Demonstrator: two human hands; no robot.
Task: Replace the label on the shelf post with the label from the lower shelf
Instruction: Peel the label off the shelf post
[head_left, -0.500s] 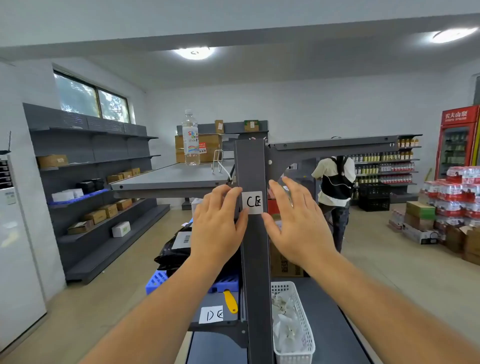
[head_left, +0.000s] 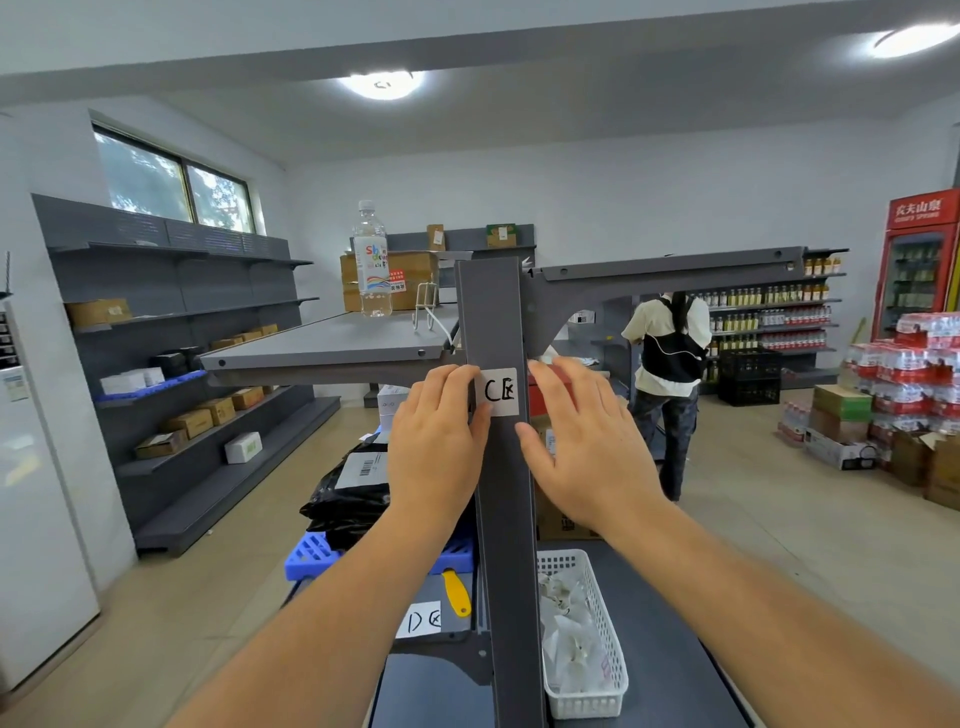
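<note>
A grey shelf post rises in the middle of the view. A white label marked "C" is stuck on its face at hand height. My left hand rests against the post's left side, fingertips touching the label's left edge. My right hand hovers at the post's right side, fingers spread, thumb near the post just below the label. Neither hand holds anything. A second white label marked "D" lies flat on the lower shelf, left of the post.
A yellow-handled tool lies beside the "D" label. A white basket of white bits sits right of the post. A water bottle stands on the upper shelf. Black bags on a blue crate are behind. A person stands beyond.
Both hands have stayed by the label; my left fingertips have slid a little closer onto its left edge. The view has shifted slightly.
</note>
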